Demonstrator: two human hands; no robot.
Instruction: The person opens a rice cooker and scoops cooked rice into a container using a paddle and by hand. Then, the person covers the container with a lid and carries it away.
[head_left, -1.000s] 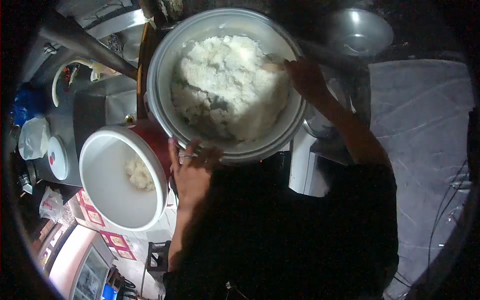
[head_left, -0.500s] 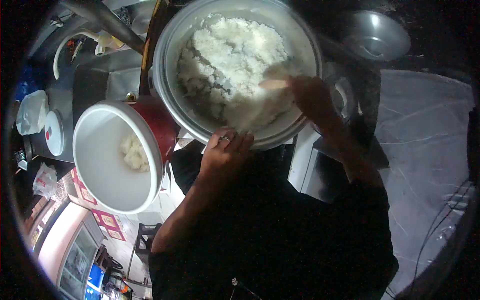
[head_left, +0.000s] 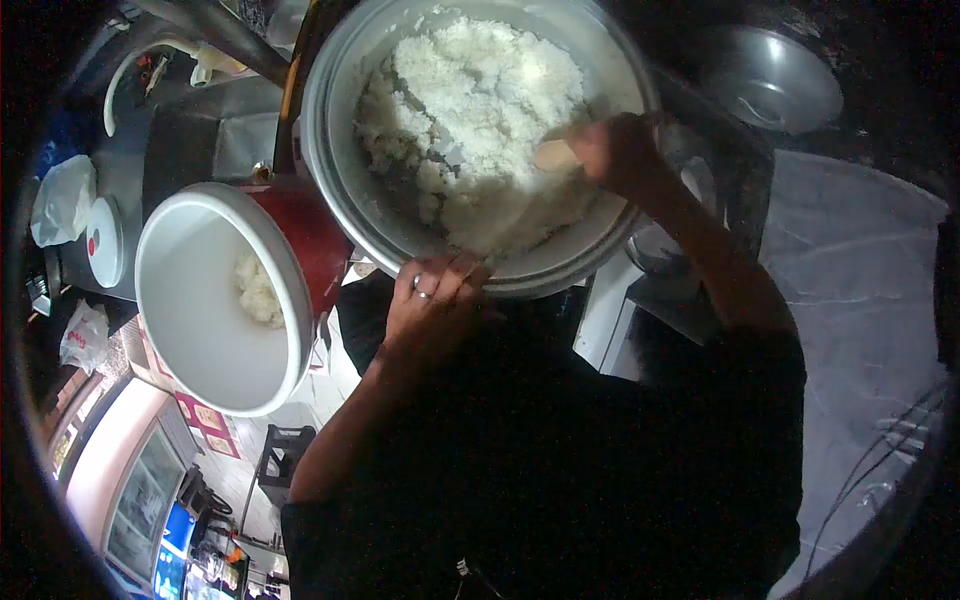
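Observation:
A wide metal pot (head_left: pixel 328 185) at the top holds clumped white cooked rice (head_left: pixel 490 85), thick toward the far side. My left hand (head_left: pixel 432 305), with a ring on one finger, has its fingers curled over the pot's near rim. Closed around the handle of a pale wooden paddle is my right hand (head_left: pixel 620 158), above the right part of the pot. The blade of the paddle (head_left: pixel 556 154) meets the rice there, partly in shadow. To the left a red cooler (head_left: pixel 305 245) with a white interior tilts open, with a lump of rice (head_left: pixel 260 292) inside.
A metal sink (head_left: pixel 250 145) with a hose lies at the upper left, beside a white round lid (head_left: pixel 105 242) and plastic bags. A metal bowl (head_left: pixel 770 80) sits at the upper right, above a grey marbled surface (head_left: pixel 860 300). A dark crate (head_left: pixel 283 460) stands on the floor.
My right hand and the paddle have shifted slightly right and up over the rice. My left hand stays at the rim. The whole view has moved a little.

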